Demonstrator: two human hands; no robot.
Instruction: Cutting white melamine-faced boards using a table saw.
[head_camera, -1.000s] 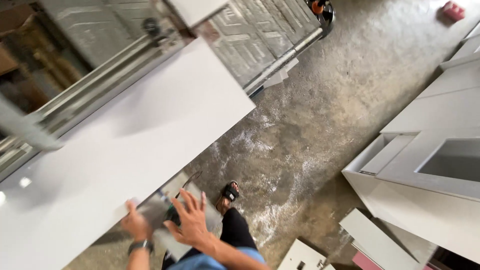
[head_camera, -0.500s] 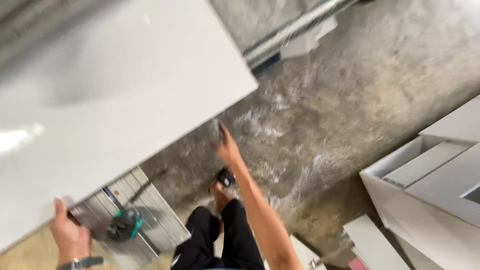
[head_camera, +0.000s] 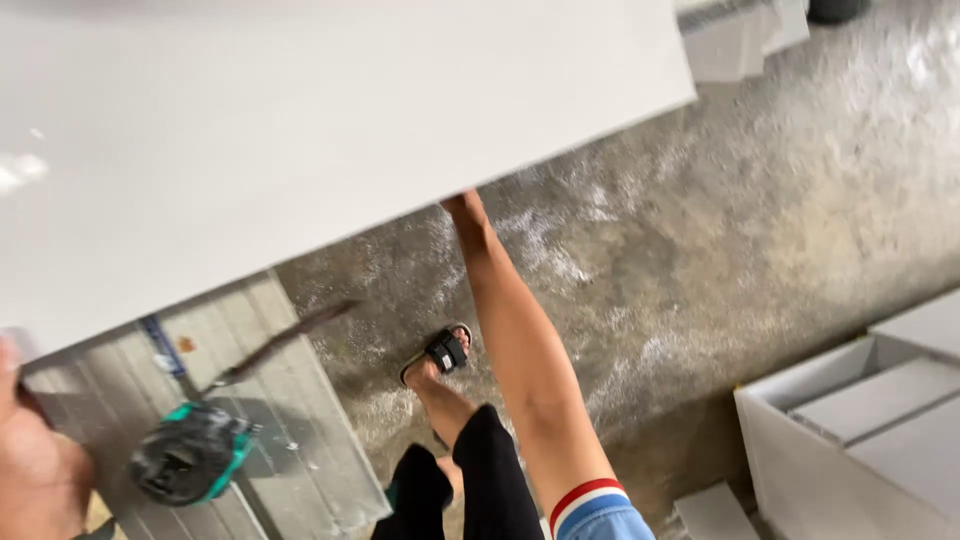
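Observation:
A large glossy white panel (head_camera: 300, 130) fills the upper left of the head view. My left hand (head_camera: 35, 470) grips its lower left corner at the frame's edge. My right arm stretches forward, and my right hand (head_camera: 463, 206) holds the panel's lower edge, with the fingers hidden underneath it. Below the panel, a green and black power drill (head_camera: 190, 455) with a long bit lies on a grey slatted board (head_camera: 300, 440). My foot in a black sandal (head_camera: 440, 352) stands on the concrete floor (head_camera: 720, 230).
White cabinet boxes (head_camera: 860, 420) stand at the lower right, with a small white piece (head_camera: 715, 512) on the floor beside them. More white parts (head_camera: 740, 35) lie at the top right, past the panel's corner.
The panel has come closer and now covers the upper left of the view. My right hand moved from open air to the panel's lower edge, and my left hand slid to its corner.

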